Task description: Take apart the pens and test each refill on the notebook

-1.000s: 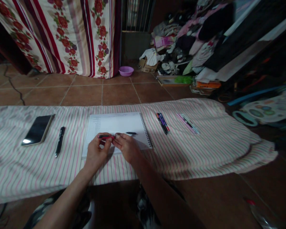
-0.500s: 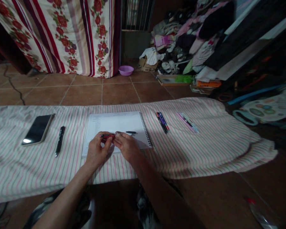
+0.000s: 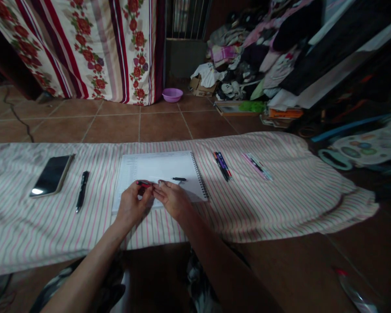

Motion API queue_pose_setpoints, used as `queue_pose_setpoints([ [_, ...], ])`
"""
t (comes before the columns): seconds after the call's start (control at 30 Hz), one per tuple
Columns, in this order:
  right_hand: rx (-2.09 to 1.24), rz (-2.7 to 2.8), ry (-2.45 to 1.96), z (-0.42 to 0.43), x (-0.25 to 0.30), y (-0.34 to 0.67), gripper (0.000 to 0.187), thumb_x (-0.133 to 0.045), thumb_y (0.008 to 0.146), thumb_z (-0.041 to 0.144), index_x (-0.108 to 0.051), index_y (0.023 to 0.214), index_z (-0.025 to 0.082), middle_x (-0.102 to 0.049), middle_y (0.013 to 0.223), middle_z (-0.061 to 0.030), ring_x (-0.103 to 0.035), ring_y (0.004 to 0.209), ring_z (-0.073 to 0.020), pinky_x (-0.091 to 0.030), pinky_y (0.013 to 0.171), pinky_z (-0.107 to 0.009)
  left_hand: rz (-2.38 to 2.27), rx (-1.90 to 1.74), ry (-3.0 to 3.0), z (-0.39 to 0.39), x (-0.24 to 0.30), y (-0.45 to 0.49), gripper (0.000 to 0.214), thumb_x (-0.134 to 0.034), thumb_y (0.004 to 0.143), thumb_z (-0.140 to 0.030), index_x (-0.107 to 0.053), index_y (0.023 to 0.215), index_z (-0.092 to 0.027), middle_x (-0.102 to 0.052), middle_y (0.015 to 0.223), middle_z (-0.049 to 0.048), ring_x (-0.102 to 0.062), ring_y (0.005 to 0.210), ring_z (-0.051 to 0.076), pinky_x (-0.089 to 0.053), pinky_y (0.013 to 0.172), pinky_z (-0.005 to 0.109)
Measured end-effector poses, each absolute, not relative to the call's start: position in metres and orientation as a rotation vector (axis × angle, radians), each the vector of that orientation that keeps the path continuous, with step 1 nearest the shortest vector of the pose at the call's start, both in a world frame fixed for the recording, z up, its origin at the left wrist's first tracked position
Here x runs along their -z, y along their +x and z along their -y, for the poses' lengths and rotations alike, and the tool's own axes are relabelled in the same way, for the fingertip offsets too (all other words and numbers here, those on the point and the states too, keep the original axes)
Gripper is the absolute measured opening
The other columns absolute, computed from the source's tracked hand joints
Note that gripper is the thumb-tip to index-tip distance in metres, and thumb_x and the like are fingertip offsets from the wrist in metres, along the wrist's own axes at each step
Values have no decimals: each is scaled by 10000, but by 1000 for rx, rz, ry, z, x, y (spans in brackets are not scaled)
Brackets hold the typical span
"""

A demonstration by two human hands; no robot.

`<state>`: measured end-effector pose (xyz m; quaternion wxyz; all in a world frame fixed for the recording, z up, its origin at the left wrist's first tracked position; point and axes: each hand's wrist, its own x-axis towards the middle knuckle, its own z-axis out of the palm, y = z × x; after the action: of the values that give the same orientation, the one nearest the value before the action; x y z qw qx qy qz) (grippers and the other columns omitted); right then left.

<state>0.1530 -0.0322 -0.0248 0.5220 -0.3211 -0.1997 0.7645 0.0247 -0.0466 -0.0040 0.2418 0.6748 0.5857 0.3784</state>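
My left hand (image 3: 132, 200) is closed in a pinch on a red and black pen part (image 3: 143, 183). Close against it, my right hand (image 3: 173, 198) pinches too, its fingertips meeting near the pen part's right end; a small pale piece may be between them, too small to make out. Both hands are over the open spiral notebook (image 3: 156, 163), which has writing along its left side and top. On the page, just beyond the right fingers, lies a short black pen piece (image 3: 178, 179).
Left of the notebook lie a black pen (image 3: 82, 191) and a phone (image 3: 51, 176). To the right are a bunch of dark pens (image 3: 223, 166) and some pastel pens (image 3: 257, 166). Everything rests on a striped cloth (image 3: 280, 204). A purple basin (image 3: 172, 94) stands on the tiles beyond.
The red and black pen part has turned slightly in the fingers, and less of its right end shows. Both hands stay in nearly the same place.
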Motion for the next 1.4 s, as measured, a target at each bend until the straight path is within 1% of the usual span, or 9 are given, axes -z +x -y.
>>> queue_pose_setpoints([
  [0.23,-1814,495,-725,35,22,150,151,-650,722,269,-558,720,149,-681,756,-56,-654,838,-182,-455,900,-386,-1644,-1124,1828,50,-4,22,228,-507,801,-363,-612,873,-174,-670,837,59,-631,722,175,-495,696,303],
  [0.37,-1801,513,-796,36,23,151,171,-673,686,285,-569,725,156,-666,698,-32,-654,819,-182,-465,871,-384,-1641,-974,1921,48,0,24,205,-517,777,-362,-601,760,-175,-644,681,44,-613,619,188,-489,618,314],
  [0.5,-1810,515,-780,34,24,152,175,-667,700,292,-573,715,146,-670,729,-42,-652,808,-170,-458,883,-369,-1609,-1014,1802,48,4,24,254,-505,789,-372,-612,851,-150,-677,770,74,-638,676,192,-497,666,320],
  [0.6,-1825,495,-767,34,24,152,183,-682,691,291,-572,707,146,-671,717,-36,-655,779,-165,-459,886,-367,-1609,-1026,1780,49,4,22,256,-531,773,-372,-623,858,-149,-680,781,74,-640,693,192,-498,678,319],
  [0.77,-1818,487,-751,36,21,150,192,-692,687,282,-561,715,144,-667,729,-34,-651,790,-161,-465,879,-369,-1626,-1041,1637,48,4,20,307,-552,756,-426,-618,851,-142,-666,736,66,-621,629,183,-495,617,313],
  [0.93,-1765,526,-792,38,16,148,204,-691,680,297,-564,723,142,-658,727,-22,-651,774,-153,-480,866,-371,-1537,-1111,1362,47,-2,23,326,-608,702,-445,-596,803,-135,-624,617,19,-574,533,152,-464,524,272],
  [1.13,-1725,548,-873,39,13,147,225,-696,670,309,-559,748,148,-668,713,-17,-658,716,-139,-508,795,-347,-1381,-1180,1142,45,-11,21,306,-685,636,-402,-576,742,-137,-609,577,-7,-539,488,118,-438,499,248],
  [1.23,-1718,582,-913,39,13,147,232,-685,682,329,-556,768,156,-676,702,-20,-664,674,-141,-514,749,-338,-1322,-1198,1041,43,-11,16,309,-695,635,-394,-577,753,-134,-627,590,-2,-564,511,122,-444,521,248],
  [1.4,-1684,631,-983,40,11,147,192,-687,669,300,-586,767,168,-661,678,4,-638,610,-110,-505,623,-260,-1256,-1204,852,43,-15,9,279,-717,619,-355,-587,684,-118,-629,572,19,-549,508,106,-447,540,235],
])
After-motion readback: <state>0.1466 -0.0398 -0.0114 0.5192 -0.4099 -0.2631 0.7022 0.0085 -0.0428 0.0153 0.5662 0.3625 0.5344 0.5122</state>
